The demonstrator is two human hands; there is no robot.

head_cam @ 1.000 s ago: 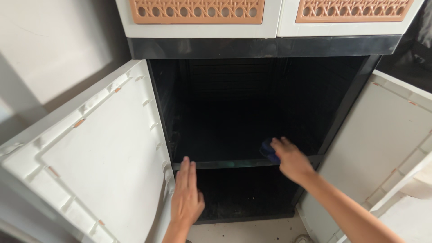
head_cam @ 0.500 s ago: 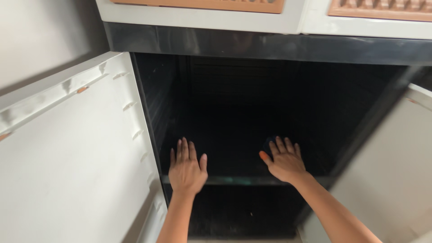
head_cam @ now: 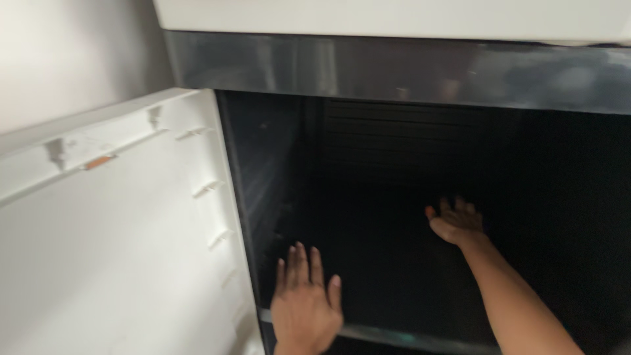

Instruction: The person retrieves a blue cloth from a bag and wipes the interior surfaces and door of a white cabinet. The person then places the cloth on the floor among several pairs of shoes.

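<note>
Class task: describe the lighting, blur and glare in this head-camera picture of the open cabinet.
Head view: cabinet interior very dark, right hand dim within it; left hand motion-blurred; white door bright, softly blurred; dark band above shows hazy reflections.

Uneven exposure, motion blur across the frame.
Open white plastic cabinet door (head_cam: 118,250) is bright, near blown out, ribs smeared soft. Dark cabinet interior (head_cam: 407,197) is underexposed: slatted back wall barely readable, right side falls to black. Light arrives from the room in front; glossy black band above the opening (head_cam: 394,66) shows streaky grey reflections. Left hand (head_cam: 305,306) near the front edge is lit but blurred; right hand (head_cam: 457,223) deeper in is dim, its fingertips lost in shadow. Nothing is sharp.
</note>
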